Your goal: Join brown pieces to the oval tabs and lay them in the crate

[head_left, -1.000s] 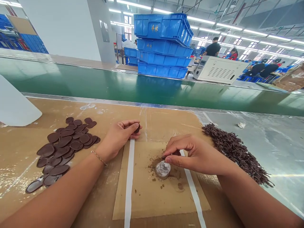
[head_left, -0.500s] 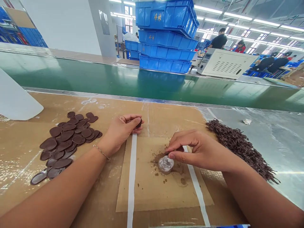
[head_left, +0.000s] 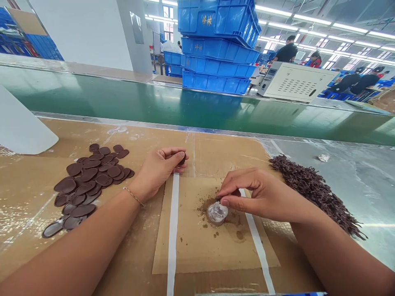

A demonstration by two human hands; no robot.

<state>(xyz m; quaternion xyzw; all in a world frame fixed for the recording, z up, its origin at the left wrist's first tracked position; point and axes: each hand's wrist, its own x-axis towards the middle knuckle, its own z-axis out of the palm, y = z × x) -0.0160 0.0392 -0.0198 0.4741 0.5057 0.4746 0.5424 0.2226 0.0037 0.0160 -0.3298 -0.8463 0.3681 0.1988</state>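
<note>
My left hand (head_left: 165, 164) is closed around a small dark brown oval piece (head_left: 182, 159), mostly hidden by the thumb and fingers. My right hand (head_left: 249, 191) is pinched at the near edge of a small round clear dish (head_left: 217, 213) with whitish, glossy stuff in it. A small dark brown piece shows at the right fingertips, too covered to tell its shape. The dish stands on a cardboard sheet (head_left: 191, 246) marked by brown spots and crossed by two white tape strips. Left of my left hand lies a loose pile of flat dark brown ovals (head_left: 88, 174).
A heap of thin dark brown strips (head_left: 314, 193) lies to the right. Beyond the table runs a green conveyor belt (head_left: 138, 98), with stacked blue crates (head_left: 219, 57) and a beige metal box (head_left: 296, 82) behind it. A white curved object (head_left: 24, 127) stands at left; people sit farther back.
The view has shifted slightly, so everything sits a little farther right. Both hands keep nearly the same pose, the right one still at the dish.
</note>
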